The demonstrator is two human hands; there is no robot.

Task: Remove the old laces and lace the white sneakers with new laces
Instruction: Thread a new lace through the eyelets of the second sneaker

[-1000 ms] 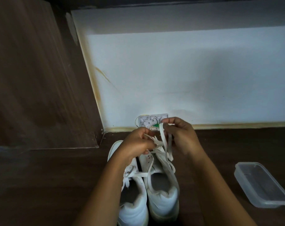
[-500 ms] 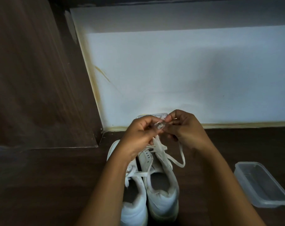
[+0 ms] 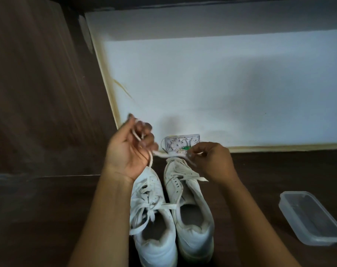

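Clear plastic container (image 3: 310, 218), rectangular with rounded corners, lower right of frame on the dark wooden surface (image 3: 260, 180), well apart from the shoes; what is in it I cannot tell through the dim plastic. The two white sneakers stand side by side at lower centre, toes toward the wall, sides touching or nearly so. Left sneaker (image 3: 154, 241) is laced, with loose flat ends lying across its tongue and one strand reaching over to the other shoe. Right sneaker (image 3: 192, 228) has loose lacing only near the toe, one flat end trailing off its right side. No logo or print on either shoe is legible. My left hand (image 3: 129, 149) is raised at centre left, palm up, fingers curled round a white lace (image 3: 162, 154); one strand drops from it toward the shoe toes, another runs level across to my right hand (image 3: 212, 158), which pinches it between thumb and fingertips just above the right sneaker's toe. Behind the hands, a small white wall plate (image 3: 183, 142) with a green bit sits at the foot of the white wall (image 3: 221, 83); its markings are too small to read. Brown wood panel (image 3: 38, 83) fills the left of frame.
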